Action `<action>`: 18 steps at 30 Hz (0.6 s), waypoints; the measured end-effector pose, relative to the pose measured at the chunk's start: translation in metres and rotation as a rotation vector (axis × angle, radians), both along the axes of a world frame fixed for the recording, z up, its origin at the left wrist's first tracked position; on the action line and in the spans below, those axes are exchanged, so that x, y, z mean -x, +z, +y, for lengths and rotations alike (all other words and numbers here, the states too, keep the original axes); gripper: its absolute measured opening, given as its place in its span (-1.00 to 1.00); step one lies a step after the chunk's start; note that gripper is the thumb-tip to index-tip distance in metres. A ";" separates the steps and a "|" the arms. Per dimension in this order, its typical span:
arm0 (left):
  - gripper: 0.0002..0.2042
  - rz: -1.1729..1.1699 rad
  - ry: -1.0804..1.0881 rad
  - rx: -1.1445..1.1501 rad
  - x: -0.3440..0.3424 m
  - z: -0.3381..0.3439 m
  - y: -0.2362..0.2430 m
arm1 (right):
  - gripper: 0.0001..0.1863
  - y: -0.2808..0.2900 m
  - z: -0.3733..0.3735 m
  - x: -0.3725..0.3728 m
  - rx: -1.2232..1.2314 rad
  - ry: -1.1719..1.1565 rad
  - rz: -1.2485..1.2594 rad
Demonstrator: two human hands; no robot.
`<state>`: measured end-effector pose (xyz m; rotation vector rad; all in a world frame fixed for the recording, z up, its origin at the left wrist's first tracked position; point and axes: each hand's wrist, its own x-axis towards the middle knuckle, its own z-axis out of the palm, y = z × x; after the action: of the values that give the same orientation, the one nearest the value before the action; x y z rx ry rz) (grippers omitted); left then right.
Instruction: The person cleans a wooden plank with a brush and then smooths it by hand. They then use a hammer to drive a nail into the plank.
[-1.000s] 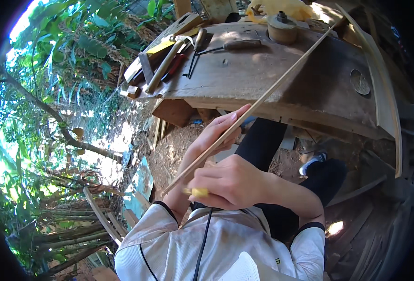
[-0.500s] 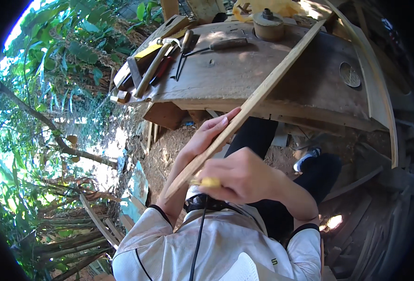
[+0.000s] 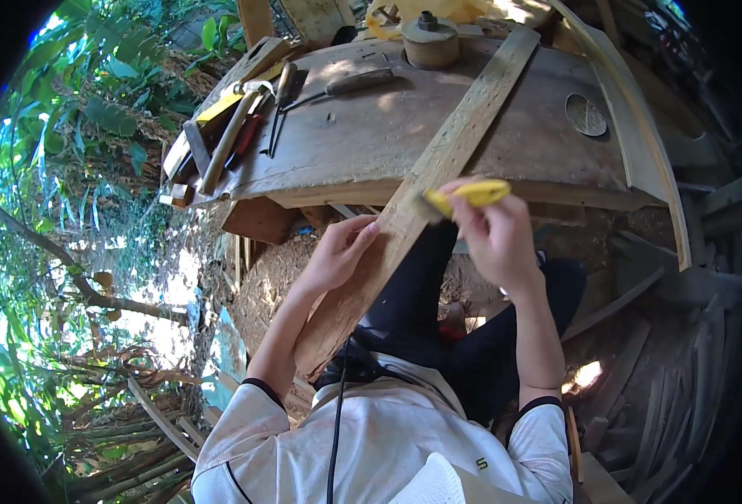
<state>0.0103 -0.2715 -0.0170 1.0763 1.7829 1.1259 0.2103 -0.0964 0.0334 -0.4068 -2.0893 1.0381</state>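
A long, rough wooden plank (image 3: 426, 181) slants from my lap up onto the workbench (image 3: 337, 143), its far end lying on the bench top and its wide face turned up. My left hand (image 3: 342, 256) grips the plank's left edge, thumb on top; the fingers beneath are partly hidden. In my right hand (image 3: 497, 239) is a yellow-handled brush-like tool (image 3: 480, 195), held over the right side of the plank. The tool's short grey head is blurred and points left; whether it touches the wood I cannot tell.
On the bench's left lie a claw hammer (image 3: 235, 139), a dark-handled tool (image 3: 358, 81) and other hand tools. A round block with a bolt (image 3: 430, 42) stands at the back. A thin curved board (image 3: 652, 147) leans at the right, near scrap wood (image 3: 673, 403). Leafy plants grow at left.
The plank has turned from nearly edge-on to show its broad face. My right hand, with the yellow-handled tool, has moved up and right along it. The view has shifted slightly.
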 end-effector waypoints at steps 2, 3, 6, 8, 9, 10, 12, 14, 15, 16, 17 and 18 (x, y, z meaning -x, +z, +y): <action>-0.46 -0.378 0.074 -0.039 -0.002 -0.010 -0.005 | -0.91 0.002 -0.014 -0.005 -0.126 0.124 -0.049; -0.28 -0.294 -0.037 0.049 0.018 -0.018 -0.014 | -0.90 0.001 -0.018 -0.004 -0.167 0.076 -0.029; -0.04 -0.902 0.000 -0.015 0.011 -0.025 -0.009 | -0.78 -0.004 -0.049 -0.004 -0.294 0.060 0.012; 0.05 -1.002 -0.111 -0.101 0.017 -0.026 -0.010 | -0.78 -0.012 -0.090 0.001 -0.356 0.311 0.073; 0.07 -0.995 -0.089 -0.085 0.018 -0.027 -0.012 | -0.80 -0.015 -0.108 0.003 -0.331 0.454 0.093; 0.09 -0.983 -0.067 -0.080 0.019 -0.030 -0.012 | -0.79 -0.016 -0.118 0.003 -0.330 0.657 0.052; 0.11 -0.980 -0.020 -0.070 0.020 -0.031 -0.011 | -0.76 -0.020 -0.107 0.007 -0.231 0.561 0.136; 0.12 -1.038 0.042 -0.091 0.020 -0.035 -0.012 | -0.73 -0.023 -0.090 0.014 -0.216 0.308 0.151; 0.12 -1.066 0.072 -0.099 0.022 -0.037 -0.014 | -0.71 -0.017 -0.083 0.013 -0.278 0.162 0.028; 0.12 -1.106 -0.088 -0.119 0.026 -0.033 -0.014 | -0.69 -0.020 -0.087 0.009 -0.285 0.230 0.000; 0.10 -1.070 -0.094 -0.100 0.025 -0.032 -0.014 | -0.67 -0.022 -0.092 0.007 -0.291 0.298 -0.029; 0.09 -1.035 -0.099 -0.080 0.024 -0.031 -0.013 | -0.69 -0.022 -0.090 0.003 -0.208 0.378 -0.010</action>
<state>-0.0140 -0.3021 -0.0303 0.4381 0.8574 1.3457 0.2070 -0.1859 0.0118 0.0914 -2.3087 1.0124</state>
